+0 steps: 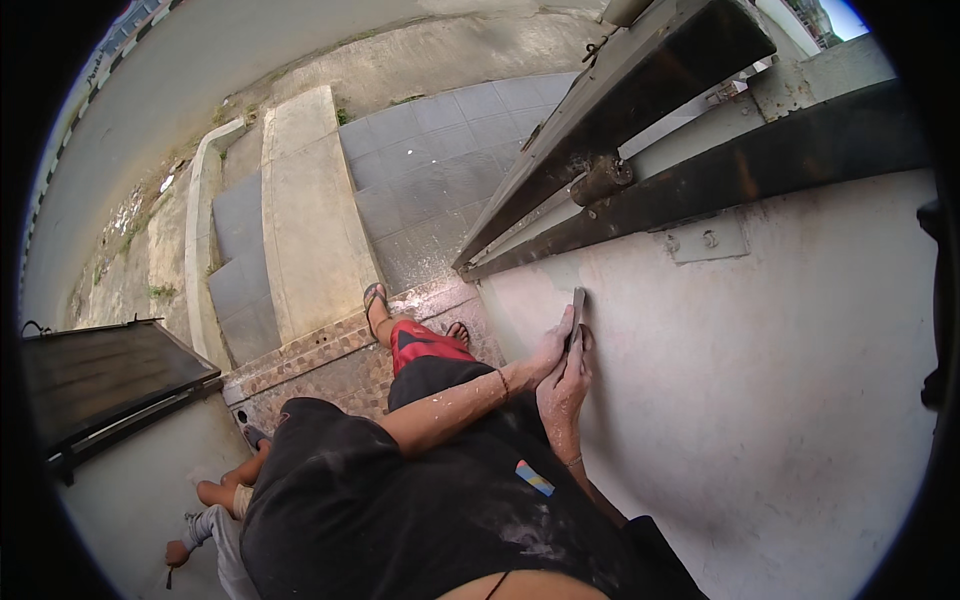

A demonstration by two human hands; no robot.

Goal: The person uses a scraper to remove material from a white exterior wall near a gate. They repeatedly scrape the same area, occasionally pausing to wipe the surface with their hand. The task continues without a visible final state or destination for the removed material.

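Right beside the white plastered wall (740, 380), my two hands come together on a narrow, flat grey scraper (578, 303). Its blade points away from me, seen almost edge-on, close to the wall surface. My right hand (565, 390) wraps round its lower, darker part. My left hand (548, 352) is closed against the left side of it, thumb along the blade; some fingers are hidden. White dust and specks coat both hands and forearms. From this angle I cannot tell whether the blade touches the wall.
A dark metal gate frame (700, 220) with a hinge (602, 180) stands above the wall. Mosaic tiling (330, 375) lies underfoot, beside a concrete ramp (312, 200) and grey tiles (430, 140). Another person's hand (177, 553) holds a small tool at lower left, below a dark gate (110, 385).
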